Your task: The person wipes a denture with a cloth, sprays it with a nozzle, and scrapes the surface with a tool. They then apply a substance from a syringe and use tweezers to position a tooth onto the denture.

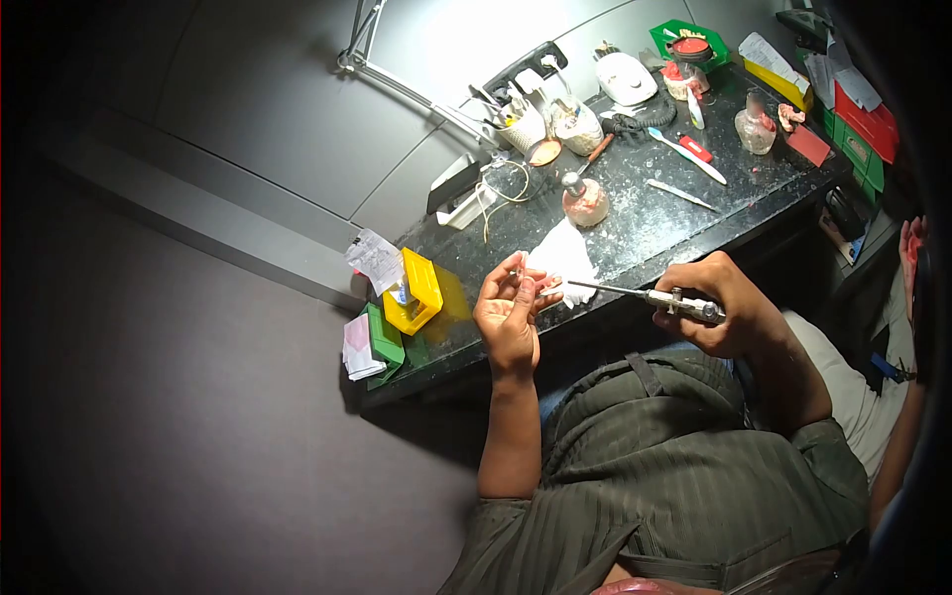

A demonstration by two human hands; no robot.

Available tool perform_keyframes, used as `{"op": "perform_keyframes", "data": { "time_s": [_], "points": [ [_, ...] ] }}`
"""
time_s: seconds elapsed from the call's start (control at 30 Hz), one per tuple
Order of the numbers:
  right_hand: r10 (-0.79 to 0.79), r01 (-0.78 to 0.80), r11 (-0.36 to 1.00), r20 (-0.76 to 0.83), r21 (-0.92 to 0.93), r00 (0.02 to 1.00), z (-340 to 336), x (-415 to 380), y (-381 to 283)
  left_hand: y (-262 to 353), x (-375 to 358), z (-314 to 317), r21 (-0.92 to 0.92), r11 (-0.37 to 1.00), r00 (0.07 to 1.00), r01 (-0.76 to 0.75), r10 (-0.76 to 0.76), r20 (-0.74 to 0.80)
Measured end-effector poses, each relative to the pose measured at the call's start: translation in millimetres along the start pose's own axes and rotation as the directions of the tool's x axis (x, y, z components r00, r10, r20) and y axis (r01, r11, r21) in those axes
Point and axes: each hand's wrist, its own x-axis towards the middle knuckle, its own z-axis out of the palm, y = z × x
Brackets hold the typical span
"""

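Note:
My left hand (510, 319) is raised over the bench's front edge, its fingers pinching a small pink-and-white piece (548, 286) that looks like part of a denture. In my right hand (706, 307) is a metal hand tool (684, 301) with a long thin nozzle, fingers wrapped round its body. The nozzle points left, its tip close to the pink-and-white piece. Just behind my left hand a crumpled white cloth or tissue (565, 250) lies on the bench. Beyond it stands a glass spirit lamp (585, 204) with a metal cap, smeared pink.
On the dark bench (640, 233) lie a toothbrush (688, 157), a thin white tool (682, 195) and a red-handled knife (595, 154). Yellow bin (421, 293) and green bin (383, 335) stand left. A lamp arm (407, 91) rises behind. Another person's hand (910, 243) shows far right.

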Motion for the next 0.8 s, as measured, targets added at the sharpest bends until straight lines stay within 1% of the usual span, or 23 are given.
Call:
{"op": "perform_keyframes", "data": {
  "time_s": [0.17,0.27,0.37,0.43,0.53,0.57,0.6,0.63,0.73,0.8],
  "points": [
    [0.020,-0.020,0.999,-0.001,0.027,1.000,2.4,0.1,-3.4,2.8,-2.7,5.4,0.028,0.999,0.999,-0.023,0.022,0.035],
    [-0.014,0.014,0.998,0.002,0.061,1.000,2.8,1.2,-2.6,3.8,-3.4,6.7,0.049,0.998,0.999,-0.025,0.023,0.038],
    [0.004,-0.004,1.000,-0.008,0.013,1.000,-0.2,2.0,-1.1,3.8,-3.1,3.9,0.074,0.997,1.000,-0.019,0.018,0.018],
    [0.007,-0.007,0.999,-0.010,-0.054,1.000,-2.5,1.7,-0.6,3.5,-2.8,1.3,0.092,0.996,1.000,-0.015,0.014,0.006],
    [0.020,-0.020,0.998,-0.006,-0.062,1.000,-3.5,0.4,0.9,1.9,-3.3,-0.6,0.137,0.990,0.999,-0.043,0.044,-0.007],
    [0.021,-0.021,0.998,-0.005,-0.061,1.000,-2.9,0.2,0.9,0.8,-3.5,-1.0,0.187,0.981,0.998,-0.059,0.061,-0.007],
    [0.024,-0.024,1.000,0.008,-0.007,1.000,-2.1,-0.2,1.0,0.1,-4.0,-1.0,0.238,0.968,0.997,-0.075,0.078,-0.006],
    [0.027,-0.028,0.999,0.021,0.047,0.999,-1.5,-0.6,1.0,0.5,-4.7,0.1,0.239,0.968,0.997,-0.074,0.078,-0.006],
    [0.017,-0.018,0.999,0.027,0.039,0.999,-0.7,-0.5,-1.1,3.0,-5.3,3.7,0.224,0.973,0.998,-0.055,0.061,-0.019],
    [0.021,-0.022,0.999,0.030,0.043,0.999,-0.9,-0.1,0.4,3.5,-5.3,3.4,0.135,0.991,1.000,-0.018,0.020,-0.019]
  ]
}}
